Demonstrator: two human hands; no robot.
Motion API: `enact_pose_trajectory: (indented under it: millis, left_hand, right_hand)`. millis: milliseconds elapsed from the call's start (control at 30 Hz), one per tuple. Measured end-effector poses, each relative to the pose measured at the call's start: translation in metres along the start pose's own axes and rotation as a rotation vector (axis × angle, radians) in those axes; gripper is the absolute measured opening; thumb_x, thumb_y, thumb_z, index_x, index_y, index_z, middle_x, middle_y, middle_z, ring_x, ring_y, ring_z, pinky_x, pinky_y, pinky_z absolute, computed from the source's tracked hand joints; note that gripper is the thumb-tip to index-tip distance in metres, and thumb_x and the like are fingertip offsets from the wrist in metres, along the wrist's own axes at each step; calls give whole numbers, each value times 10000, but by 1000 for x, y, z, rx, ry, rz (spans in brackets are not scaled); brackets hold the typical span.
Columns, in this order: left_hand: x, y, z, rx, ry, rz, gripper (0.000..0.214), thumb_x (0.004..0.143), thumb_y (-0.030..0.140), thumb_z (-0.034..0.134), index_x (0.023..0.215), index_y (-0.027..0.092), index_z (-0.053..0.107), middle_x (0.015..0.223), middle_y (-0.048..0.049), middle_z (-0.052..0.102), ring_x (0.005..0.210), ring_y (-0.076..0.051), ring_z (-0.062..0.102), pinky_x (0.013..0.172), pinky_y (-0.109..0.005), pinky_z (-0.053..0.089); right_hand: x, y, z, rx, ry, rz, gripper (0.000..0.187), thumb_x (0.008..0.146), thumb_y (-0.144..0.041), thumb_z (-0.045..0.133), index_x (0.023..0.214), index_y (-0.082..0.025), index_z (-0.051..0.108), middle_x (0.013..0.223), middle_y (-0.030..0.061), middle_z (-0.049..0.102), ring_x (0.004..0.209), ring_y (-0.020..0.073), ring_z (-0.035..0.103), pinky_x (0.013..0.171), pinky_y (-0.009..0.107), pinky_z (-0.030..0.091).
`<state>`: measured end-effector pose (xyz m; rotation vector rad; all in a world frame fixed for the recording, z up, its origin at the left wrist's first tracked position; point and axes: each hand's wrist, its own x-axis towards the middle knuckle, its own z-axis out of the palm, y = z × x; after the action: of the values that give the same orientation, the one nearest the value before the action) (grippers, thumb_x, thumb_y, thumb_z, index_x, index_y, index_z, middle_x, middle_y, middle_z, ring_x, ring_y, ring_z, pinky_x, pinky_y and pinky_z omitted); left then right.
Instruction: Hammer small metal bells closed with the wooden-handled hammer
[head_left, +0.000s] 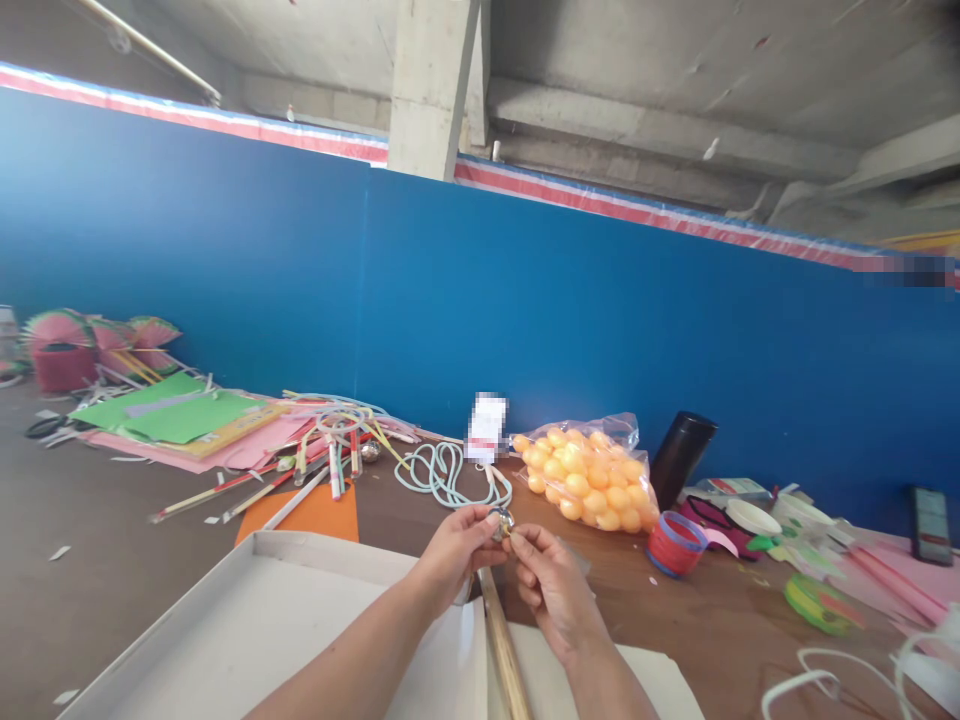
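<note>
Between the thumb and fingers of my left hand (pixel 463 550) sits a small shiny silver ball (pixel 500 520), held just above the table. My right hand (pixel 553 590) is closed in a pinch against the ball's right side. A tiny yellowish bit shows at those fingertips, too small to name. Below both hands a wooden stick (pixel 504 640) runs toward me between a white cardboard box lid (pixel 337 640) on the left and a pale sheet (pixel 645 670) on the right.
Behind the hands lie a coil of pale blue cord (pixel 442 478) and a clear bag of orange balls (pixel 589 480). A black bottle (pixel 681 455) leans by the blue partition (pixel 450 290). Coloured paper (pixel 180 410) and sticks crowd the left; a red ribbon roll (pixel 675 545) stands right.
</note>
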<state>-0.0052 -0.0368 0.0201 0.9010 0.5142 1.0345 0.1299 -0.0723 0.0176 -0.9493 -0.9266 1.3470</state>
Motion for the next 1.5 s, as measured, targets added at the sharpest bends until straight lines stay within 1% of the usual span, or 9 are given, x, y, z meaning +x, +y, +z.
enact_pose_trajectory:
  millis: [233,500,933,1100,1200,1367,1500]
  left_hand:
    - [1,-2,-1,7,-10,0,263,743,326,605,898,115,574,787,-62,600,683,-114,588,674,-250,479]
    - [0,-1,-2,9,-12,12,257,742,333,605,882,119,580,786,-59,601,696,-115,587,685,-252,473]
    - [1,-2,-1,-47,-15,3,256,715,333,635,845,114,603,778,-60,603,685,-111,585,683,-247,471]
    - [2,-3,-2,-65,-20,-1,253,712,329,639,839,113,605,762,-53,602,667,-104,582,679,-246,471]
    - [3,-4,-2,-59,-27,3,251,717,329,634,837,111,604,752,-49,603,657,-100,580,676,-246,471]
    - [2,-3,-1,-44,-12,3,255,719,338,630,834,113,598,755,-52,607,668,-109,587,687,-256,473]
    - [1,-1,1,-32,3,0,252,709,339,639,809,113,590,726,-51,605,649,-110,585,674,-253,475]
  right_hand:
    - [0,0,0,-22,13,3,195,703,-323,672,769,-165,579,718,5,565,444,13,306,360,146,156]
    - [-1,0,2,-57,35,-24,204,706,-333,664,764,-163,570,714,5,575,440,20,317,361,148,173]
    - [-1,0,3,-44,53,-47,242,646,-365,701,734,-167,594,682,1,562,431,27,321,359,159,179]
    - [-1,0,3,-79,35,-58,242,664,-362,687,751,-159,588,697,10,567,436,27,319,362,159,183]
    - [-2,-1,3,-104,36,-63,238,672,-365,679,750,-160,587,667,-3,554,431,29,315,360,158,187]
    - [-2,-1,3,-106,51,-60,246,659,-371,687,756,-164,597,673,0,570,424,31,319,362,165,191]
    - [-1,-1,2,-98,52,-64,230,677,-364,675,759,-165,592,692,8,582,423,35,323,365,169,187]
